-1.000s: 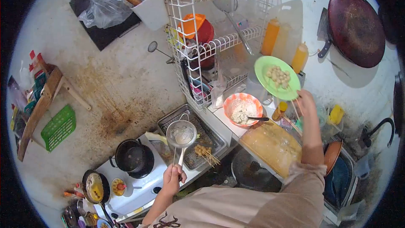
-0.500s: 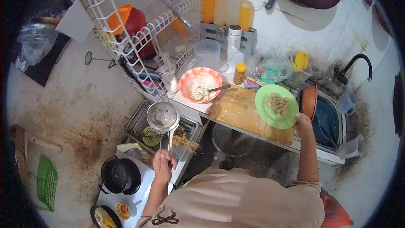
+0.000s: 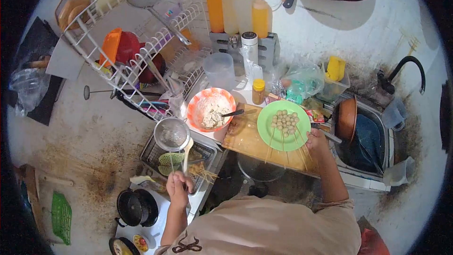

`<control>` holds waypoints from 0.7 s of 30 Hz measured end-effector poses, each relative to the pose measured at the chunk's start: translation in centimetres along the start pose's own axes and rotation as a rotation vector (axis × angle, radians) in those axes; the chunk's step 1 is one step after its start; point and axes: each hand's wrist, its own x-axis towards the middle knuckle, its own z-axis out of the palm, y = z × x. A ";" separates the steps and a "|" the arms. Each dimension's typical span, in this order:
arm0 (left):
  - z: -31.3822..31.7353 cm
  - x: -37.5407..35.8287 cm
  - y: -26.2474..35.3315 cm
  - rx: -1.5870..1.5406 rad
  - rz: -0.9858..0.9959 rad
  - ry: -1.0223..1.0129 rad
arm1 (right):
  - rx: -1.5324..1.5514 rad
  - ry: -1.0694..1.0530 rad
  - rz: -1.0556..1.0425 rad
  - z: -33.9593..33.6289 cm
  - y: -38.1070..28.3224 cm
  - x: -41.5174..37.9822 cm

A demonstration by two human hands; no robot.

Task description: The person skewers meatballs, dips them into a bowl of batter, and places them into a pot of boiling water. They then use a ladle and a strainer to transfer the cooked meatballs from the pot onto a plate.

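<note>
My left hand (image 3: 178, 188) is closed around the handle of a wire-mesh strainer (image 3: 172, 134), held over the metal tray by the stove. A pale spoon-like utensil (image 3: 188, 150) rises from the same hand beside the strainer. My right hand (image 3: 317, 142) grips the right edge of a light green plate (image 3: 304, 119), above the wooden cutting board (image 3: 245, 134). Several skewers of small round meatballs (image 3: 285, 123) lie on the plate, their sticks jutting over the near rim. Left of the board stands an orange-and-white bowl (image 3: 192, 113) of pale, floury mixture with a dark-handled spoon (image 3: 233, 113).
Skewered food (image 3: 204, 172) and a green slotted utensil (image 3: 171, 159) lie in the metal tray (image 3: 151, 153). A black pot (image 3: 137, 208) sits on the stove. A wire rack (image 3: 137, 61) rises behind. To the right is a sink (image 3: 365, 134) with a brown bowl (image 3: 348, 118).
My right hand has brought the green plate a little left over the board, and the skewer sticks show more clearly. My left hand still holds the strainer. The head view has shifted slightly.
</note>
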 end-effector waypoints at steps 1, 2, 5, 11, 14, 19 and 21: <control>0.2 0.4 -0.1 0.016 0.008 0.035 | -0.046 0.022 -0.004 -0.1 -0.1 0.5; 0.6 0.7 -0.2 0.032 0.017 0.073 | -0.330 0.008 -0.011 -0.9 -0.7 0.8; 1.7 1.4 -0.1 0.024 0.062 0.206 | -1.376 0.058 0.031 2.1 -8.0 -0.8; 0.2 1.3 -0.5 0.072 0.090 0.287 | -1.157 -0.010 -0.667 9.3 -12.0 4.0; -1.3 1.1 -1.1 0.057 0.052 0.264 | -1.044 -0.402 -0.427 18.1 -10.9 7.1; -5.1 1.6 -2.0 0.081 0.049 0.160 | -0.801 -0.416 0.216 29.5 -5.6 13.5; -6.8 1.9 -2.6 0.103 0.043 0.127 | -0.531 -0.495 0.381 29.6 -2.6 17.6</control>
